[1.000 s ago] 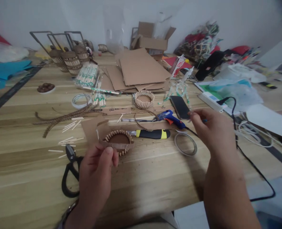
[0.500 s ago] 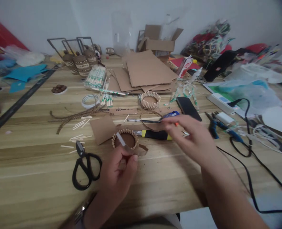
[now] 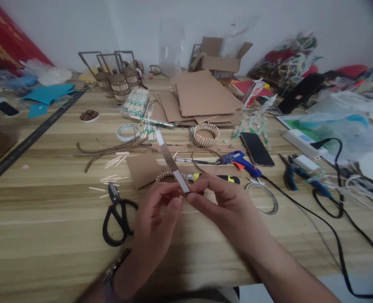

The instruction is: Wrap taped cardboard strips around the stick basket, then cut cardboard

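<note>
A narrow brown cardboard strip (image 3: 169, 158), with a white tape-like patch at each end, slants up over the table. My right hand (image 3: 229, 206) pinches its near end between thumb and fingers. Closed around the same end is my left hand (image 3: 156, 221), its grip partly hidden. Just behind my hands lies a ring of short wooden sticks (image 3: 163, 176), mostly covered by them. A yellow and black utility knife (image 3: 232, 179) lies beyond my right hand, and a blue glue gun (image 3: 233, 158) rests behind it. Black-handled scissors (image 3: 118, 221) are left of my left hand.
A second stick ring (image 3: 206, 135) stands before stacked cardboard sheets (image 3: 208, 97). A phone (image 3: 256, 149), a tape roll (image 3: 270, 208) and pliers (image 3: 290, 176) are on the right, with black cables. Loose sticks (image 3: 112, 179) and small bucket-like crafts (image 3: 120, 86) are left.
My right hand has come down and left from near the glue gun to the strip's near end. The strip now points up more steeply. The view has shifted slightly.
</note>
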`<state>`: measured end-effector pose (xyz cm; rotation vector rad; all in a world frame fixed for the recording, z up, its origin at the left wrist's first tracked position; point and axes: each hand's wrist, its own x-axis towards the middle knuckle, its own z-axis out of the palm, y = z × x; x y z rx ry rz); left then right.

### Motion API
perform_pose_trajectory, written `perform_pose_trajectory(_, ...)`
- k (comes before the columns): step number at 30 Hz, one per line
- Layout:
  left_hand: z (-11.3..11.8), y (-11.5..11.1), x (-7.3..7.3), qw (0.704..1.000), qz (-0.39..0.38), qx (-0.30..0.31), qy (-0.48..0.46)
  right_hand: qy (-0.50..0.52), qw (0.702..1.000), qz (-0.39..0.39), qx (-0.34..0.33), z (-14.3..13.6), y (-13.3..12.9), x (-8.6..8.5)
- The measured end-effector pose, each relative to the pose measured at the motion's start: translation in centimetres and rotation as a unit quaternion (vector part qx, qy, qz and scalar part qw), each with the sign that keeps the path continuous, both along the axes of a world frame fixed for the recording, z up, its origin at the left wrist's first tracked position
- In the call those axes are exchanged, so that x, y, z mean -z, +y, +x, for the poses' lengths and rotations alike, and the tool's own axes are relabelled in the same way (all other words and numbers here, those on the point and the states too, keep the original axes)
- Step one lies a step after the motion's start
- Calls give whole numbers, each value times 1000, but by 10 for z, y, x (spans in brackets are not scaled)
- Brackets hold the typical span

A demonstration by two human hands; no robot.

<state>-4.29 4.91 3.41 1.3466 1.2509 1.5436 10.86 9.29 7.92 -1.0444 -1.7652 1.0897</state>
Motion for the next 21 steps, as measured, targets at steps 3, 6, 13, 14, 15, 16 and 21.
perform_pose_trajectory(3, -1, 3, -2, 999, 4, 0, -46, 30, 999, -20, -2, -6, -3, 5)
perform_pose_trajectory(6, -1, 6, -6, 996, -23, -10, -87, 61, 997, -44, -4, -10, -5, 10)
perform_pose_trajectory(13, -2, 5, -15, 994, -50, -7, -100, 67, 995, -70, 14, -15, -6, 17)
perform_pose_trajectory(14, -3, 5, -16, 992, -57, 0, -109, 65, 996, -66, 9, -15, -7, 17)
perform_pose_trajectory(15, -4, 4, -17, 991, -67, 8, -117, 67, 996, -59, 2, -15, -8, 16)
perform_pose_trajectory(16, -5, 4, -18, 989, -79, 17, -124, 72, 997, -41, -4, -15, -8, 14)
perform_pose_trajectory(21, -9, 1, -29, 987, -134, 24, -79, -24, 970, 241, -2, -9, -12, 0)
